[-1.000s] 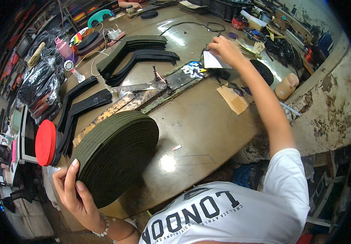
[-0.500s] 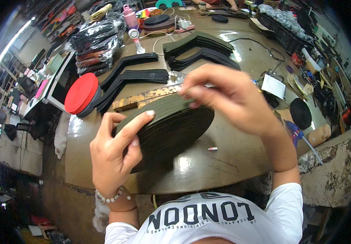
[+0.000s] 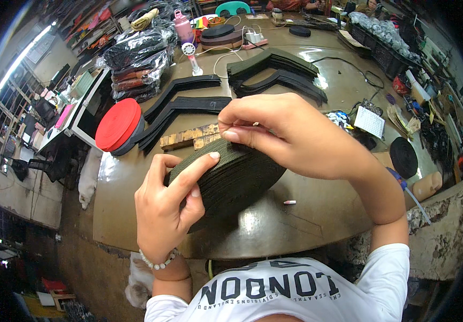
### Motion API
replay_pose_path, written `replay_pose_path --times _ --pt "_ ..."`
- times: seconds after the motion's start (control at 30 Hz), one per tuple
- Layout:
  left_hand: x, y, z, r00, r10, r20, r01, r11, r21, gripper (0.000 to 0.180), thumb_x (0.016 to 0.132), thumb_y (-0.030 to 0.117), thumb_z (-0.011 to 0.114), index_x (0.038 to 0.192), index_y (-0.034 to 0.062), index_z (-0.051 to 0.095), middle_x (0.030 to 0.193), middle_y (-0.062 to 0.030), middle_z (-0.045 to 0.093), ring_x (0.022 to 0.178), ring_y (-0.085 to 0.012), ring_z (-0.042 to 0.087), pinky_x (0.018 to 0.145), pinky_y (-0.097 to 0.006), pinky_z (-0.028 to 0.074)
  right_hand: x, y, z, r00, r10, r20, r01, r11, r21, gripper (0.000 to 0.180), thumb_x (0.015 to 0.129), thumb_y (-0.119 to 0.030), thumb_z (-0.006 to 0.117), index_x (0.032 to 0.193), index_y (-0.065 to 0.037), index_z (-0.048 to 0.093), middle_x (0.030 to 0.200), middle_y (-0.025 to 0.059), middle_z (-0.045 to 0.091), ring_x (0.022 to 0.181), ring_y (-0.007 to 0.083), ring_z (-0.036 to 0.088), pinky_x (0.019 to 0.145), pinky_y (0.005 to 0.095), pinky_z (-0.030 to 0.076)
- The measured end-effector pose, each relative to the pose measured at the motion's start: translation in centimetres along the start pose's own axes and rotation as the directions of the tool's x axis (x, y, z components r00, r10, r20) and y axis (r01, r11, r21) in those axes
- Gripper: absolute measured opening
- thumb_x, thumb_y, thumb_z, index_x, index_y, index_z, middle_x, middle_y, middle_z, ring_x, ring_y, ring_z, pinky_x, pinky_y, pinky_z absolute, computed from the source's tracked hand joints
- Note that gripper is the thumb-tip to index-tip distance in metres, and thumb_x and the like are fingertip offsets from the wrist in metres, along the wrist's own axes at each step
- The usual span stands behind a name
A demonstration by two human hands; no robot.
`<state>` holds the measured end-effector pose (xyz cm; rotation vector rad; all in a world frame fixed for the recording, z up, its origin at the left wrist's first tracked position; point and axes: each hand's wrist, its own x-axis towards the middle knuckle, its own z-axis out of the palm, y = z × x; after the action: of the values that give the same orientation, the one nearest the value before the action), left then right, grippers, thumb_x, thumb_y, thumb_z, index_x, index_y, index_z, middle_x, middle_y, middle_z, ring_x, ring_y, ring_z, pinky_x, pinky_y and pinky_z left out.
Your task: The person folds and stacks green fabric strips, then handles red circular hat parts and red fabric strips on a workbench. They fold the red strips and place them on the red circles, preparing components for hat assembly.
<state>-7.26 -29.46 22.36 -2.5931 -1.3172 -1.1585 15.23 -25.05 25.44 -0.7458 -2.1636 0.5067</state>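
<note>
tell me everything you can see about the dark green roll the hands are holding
The dark green roll is a thick disc of flat woven webbing wound tight, its layers showing as fine ridges on the face. It looks like olive fabric strap. It is lifted and tilted above the brown table, its near part in front of the table edge. The left hand grips its lower left side, forefinger laid across the face. The right hand pinches its top rim with fingertips, hiding part of it. Its centre is hidden.
</note>
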Motion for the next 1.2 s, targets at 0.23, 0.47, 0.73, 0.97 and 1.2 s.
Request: replay_pose_path --times 0.23,0.47,0.73,0.97,1.2 --pt "-0.3 0.1 -0.3 1.000 -0.003 0.004 0.003 1.000 -0.012 0.050 0.070 0.001 0.060 0.115 0.0217 0.068 0.085 -0.0115 0.052 0.067 -0.0279 0.057 0.057 -0.037 0.048 0.2 -0.5 0.6 1.000 -0.001 -0.014 0.000 0.999 -0.040 0.018 0.090 -0.014 0.063 0.097 0.002 0.061 0.085 0.0146 0.064 0.078 0.0264 0.062 0.070 0.0344 0.049" --pt "-0.3 0.1 -0.2 1.000 -0.012 0.004 0.012 1.000 -0.009 0.049 0.070 0.002 0.060 0.115 0.0214 0.068 0.086 -0.0119 0.052 0.069 -0.0285 0.057 0.059 -0.038 0.048 -0.1 -0.6 1.2 1.000 0.017 -0.026 -0.020 0.995 -0.102 0.015 0.088 -0.012 0.064 0.096 -0.001 0.062 0.085 0.0133 0.061 0.079 0.0272 0.061 0.071 0.0353 0.048" --pt "-1.5 -0.2 -0.4 0.998 -0.053 0.022 0.055 0.996 -0.065 0.049 0.072 0.002 0.048 0.117 0.0092 0.066 0.092 -0.0152 0.050 0.074 -0.0260 0.054 0.067 -0.034 0.046 -1.1 0.5 1.9 0.985 -0.162 -0.064 0.160 0.987 -0.025 0.013 0.084 -0.011 0.065 0.095 -0.004 0.063 0.087 0.0127 0.059 0.083 0.0316 0.061 0.073 0.0398 0.048" --pt "-2.0 -1.2 -0.6 0.994 -0.011 0.109 0.009 1.000 0.017 0.042 0.090 0.008 0.036 0.128 -0.0005 0.052 0.111 -0.0168 0.050 0.105 -0.0282 0.051 0.095 -0.036 0.037 -2.3 1.0 3.2 0.925 -0.365 -0.106 0.338 0.917 -0.212 0.021 0.079 -0.019 0.070 0.092 -0.005 0.061 0.091 0.0103 0.055 0.090 0.0302 0.054 0.074 0.0388 0.047" --pt "-4.2 -4.7 -0.4 0.996 0.072 -0.051 -0.074 0.997 -0.030 0.039 0.096 0.013 0.036 0.128 -0.0020 0.052 0.125 -0.0189 0.050 0.119 -0.0312 0.047 0.104 -0.041 0.034 -5.6 3.7 3.2 0.916 -0.384 -0.120 0.369 0.921 -0.126 0.071 0.066 -0.034 0.082 0.127 -0.009 0.055 0.135 0.0139 0.044 0.124 0.0363 0.043 0.102 0.0466 0.037"
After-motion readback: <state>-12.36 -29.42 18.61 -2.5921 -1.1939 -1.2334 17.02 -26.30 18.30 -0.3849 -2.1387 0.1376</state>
